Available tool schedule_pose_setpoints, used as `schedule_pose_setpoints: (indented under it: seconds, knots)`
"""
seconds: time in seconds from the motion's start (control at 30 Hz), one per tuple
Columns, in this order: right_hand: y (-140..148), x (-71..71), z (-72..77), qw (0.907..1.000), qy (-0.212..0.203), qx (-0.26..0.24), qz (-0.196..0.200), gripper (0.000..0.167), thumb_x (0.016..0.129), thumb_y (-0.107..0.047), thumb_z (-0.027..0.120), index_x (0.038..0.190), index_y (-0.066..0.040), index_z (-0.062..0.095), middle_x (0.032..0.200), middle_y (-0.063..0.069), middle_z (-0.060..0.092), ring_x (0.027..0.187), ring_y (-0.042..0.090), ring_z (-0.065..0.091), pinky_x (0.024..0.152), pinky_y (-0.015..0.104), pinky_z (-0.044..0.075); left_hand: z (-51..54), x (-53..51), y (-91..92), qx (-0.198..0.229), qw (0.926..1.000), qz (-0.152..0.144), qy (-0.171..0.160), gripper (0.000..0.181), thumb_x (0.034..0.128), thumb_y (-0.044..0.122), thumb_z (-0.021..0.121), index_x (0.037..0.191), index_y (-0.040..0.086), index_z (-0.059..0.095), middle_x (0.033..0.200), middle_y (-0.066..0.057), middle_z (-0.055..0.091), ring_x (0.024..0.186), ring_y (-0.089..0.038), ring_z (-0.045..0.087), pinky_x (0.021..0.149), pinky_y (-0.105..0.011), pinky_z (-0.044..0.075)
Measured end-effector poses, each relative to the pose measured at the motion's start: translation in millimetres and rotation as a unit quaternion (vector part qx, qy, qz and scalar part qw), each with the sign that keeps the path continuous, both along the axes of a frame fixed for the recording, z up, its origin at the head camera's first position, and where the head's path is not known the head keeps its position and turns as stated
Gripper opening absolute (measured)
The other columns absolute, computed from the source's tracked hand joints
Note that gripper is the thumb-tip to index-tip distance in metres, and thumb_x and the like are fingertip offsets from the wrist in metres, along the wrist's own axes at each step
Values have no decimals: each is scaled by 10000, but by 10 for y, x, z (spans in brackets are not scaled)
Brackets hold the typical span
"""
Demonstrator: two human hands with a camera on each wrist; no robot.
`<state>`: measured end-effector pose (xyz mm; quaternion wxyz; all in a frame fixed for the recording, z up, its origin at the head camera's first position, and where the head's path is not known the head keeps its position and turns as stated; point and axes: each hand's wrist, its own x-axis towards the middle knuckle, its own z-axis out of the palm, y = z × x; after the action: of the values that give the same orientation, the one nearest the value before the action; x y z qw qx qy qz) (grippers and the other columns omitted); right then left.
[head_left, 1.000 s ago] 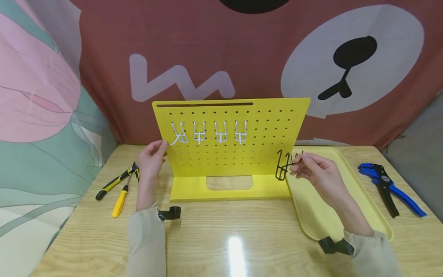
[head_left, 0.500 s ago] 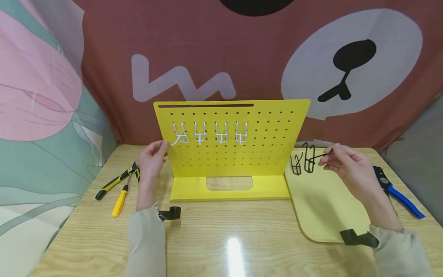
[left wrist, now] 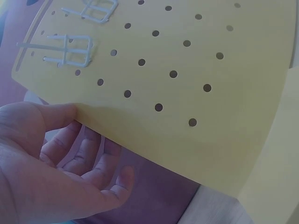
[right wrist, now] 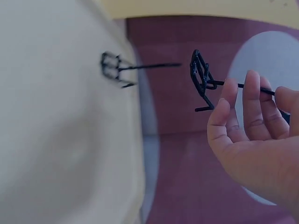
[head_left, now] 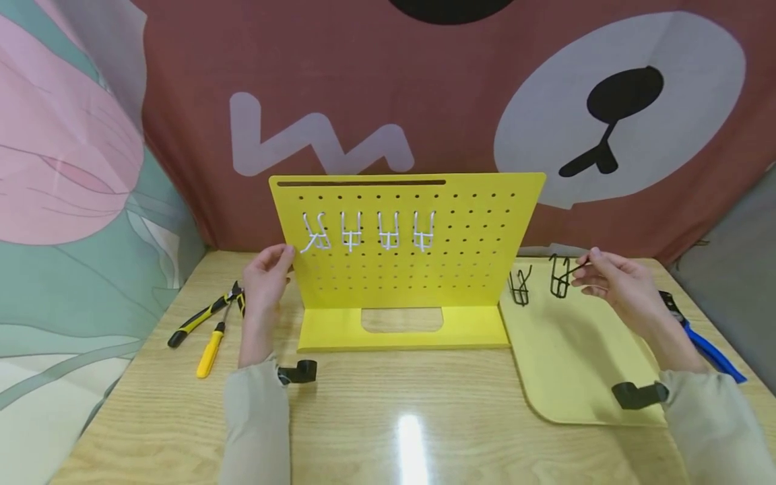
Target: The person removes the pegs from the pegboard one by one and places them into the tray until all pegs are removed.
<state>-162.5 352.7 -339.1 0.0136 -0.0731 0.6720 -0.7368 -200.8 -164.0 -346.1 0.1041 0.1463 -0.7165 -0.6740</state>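
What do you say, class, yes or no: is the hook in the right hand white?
No, the right hand pinches a black hook; the white hooks hang on the board.

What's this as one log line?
left hand: grips yellow perforated pegboard; right hand: pinches black wire hook; second black hook: in yellow tray; four white wire hooks: on pegboard

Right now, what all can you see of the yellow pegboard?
The yellow pegboard stands upright on the wooden table: a thin, smooth panel, apparently painted metal, with rows of round holes, a long slot near its top edge and a flat base that has a cutout. Four white wire hooks hang across its upper left and middle, the leftmost askew. The left hand holds its left edge.
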Motion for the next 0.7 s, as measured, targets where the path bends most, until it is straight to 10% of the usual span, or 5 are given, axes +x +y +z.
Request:
schedule_pose_setpoints:
  seconds: [0.7]
  knots:
    - [103,-372,-486,9703,-1069,2132,-409,283,969,-481,476,911,-275,661,836,-78,642,781,89,658,675,273,536,-10,11,-12,16,10000,20,65,345,946,310,617,1186,64,632,999,39,601,902,-118,572,877,-366,444]
